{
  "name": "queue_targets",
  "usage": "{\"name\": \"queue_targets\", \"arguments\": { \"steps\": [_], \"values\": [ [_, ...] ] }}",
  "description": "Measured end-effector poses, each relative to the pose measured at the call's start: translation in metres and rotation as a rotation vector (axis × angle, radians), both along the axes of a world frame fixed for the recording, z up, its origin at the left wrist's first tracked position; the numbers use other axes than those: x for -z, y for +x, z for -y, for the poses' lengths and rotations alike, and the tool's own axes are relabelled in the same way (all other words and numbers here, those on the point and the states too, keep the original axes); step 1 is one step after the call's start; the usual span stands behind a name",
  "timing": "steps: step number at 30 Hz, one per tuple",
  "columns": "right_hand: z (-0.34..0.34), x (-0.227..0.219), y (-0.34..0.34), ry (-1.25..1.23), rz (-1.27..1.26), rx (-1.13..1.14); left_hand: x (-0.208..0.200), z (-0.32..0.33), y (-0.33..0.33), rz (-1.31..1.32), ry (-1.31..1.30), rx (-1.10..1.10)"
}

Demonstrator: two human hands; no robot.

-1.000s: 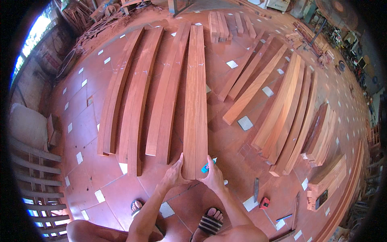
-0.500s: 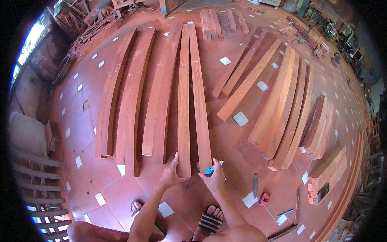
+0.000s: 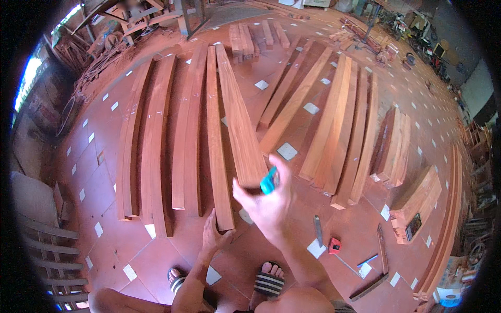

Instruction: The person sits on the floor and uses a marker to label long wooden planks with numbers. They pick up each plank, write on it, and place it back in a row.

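Note:
My right hand [image 3: 269,206] spans the near end of a reddish-brown wooden beam [image 3: 242,125], thumb on one side and fingers on the other. That end is raised off the floor, while the far end tapers away from me. A small teal object [image 3: 269,181] is tucked in the same hand; its kind I cannot make out. Low down, my left hand [image 3: 211,237] grips the near end of a second beam [image 3: 219,156], fingers along its left side and thumb at the end face. The two beams spread apart toward me and nearly meet at the far end.
More beams lie left [image 3: 159,151] and right [image 3: 334,135] on the tiled floor. At right are a red tape measure [image 3: 334,245], a blue pen [image 3: 367,260], a metal square [image 3: 383,255] and a phone [image 3: 413,226] on stacked wood. A slatted chair [image 3: 49,250] stands left.
My right hand has lifted the near end of its beam and moved it up and forward. My left hand stays at the other beam's end. The view has shifted slightly.

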State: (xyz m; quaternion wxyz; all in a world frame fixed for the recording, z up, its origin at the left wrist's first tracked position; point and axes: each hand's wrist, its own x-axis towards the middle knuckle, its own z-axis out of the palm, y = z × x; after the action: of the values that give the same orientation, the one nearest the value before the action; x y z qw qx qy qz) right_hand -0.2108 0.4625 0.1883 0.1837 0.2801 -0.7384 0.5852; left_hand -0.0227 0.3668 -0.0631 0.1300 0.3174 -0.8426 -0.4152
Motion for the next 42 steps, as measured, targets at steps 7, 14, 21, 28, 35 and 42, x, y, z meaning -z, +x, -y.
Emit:
{"name": "queue_targets", "arguments": {
  "steps": [7,14,21,28,35,42],
  "values": [
    [0.038,-0.048,-0.046,-0.106,-0.019,-0.019,-0.006,-0.015,-0.007,0.067,-0.093,-0.105],
    [0.048,-0.06,-0.051,-0.175,-0.136,-0.049,0.001,-0.028,-0.015,0.048,-0.095,-0.227],
    [0.036,-0.045,-0.048,-0.029,-0.066,0.014,0.001,-0.028,-0.014,0.036,-0.108,-0.234],
    [-0.009,0.074,-0.013,-0.363,0.663,-0.107,0.016,-0.026,-0.021,-0.057,-0.228,-0.233],
    [-0.017,0.146,0.003,-0.402,1.12,-0.144,-0.008,-0.026,-0.017,-0.371,0.189,-0.457],
    [-0.019,0.201,0.003,-0.145,0.811,-0.005,-0.085,-0.002,-0.016,-0.312,0.313,-0.433]
  ]
}}
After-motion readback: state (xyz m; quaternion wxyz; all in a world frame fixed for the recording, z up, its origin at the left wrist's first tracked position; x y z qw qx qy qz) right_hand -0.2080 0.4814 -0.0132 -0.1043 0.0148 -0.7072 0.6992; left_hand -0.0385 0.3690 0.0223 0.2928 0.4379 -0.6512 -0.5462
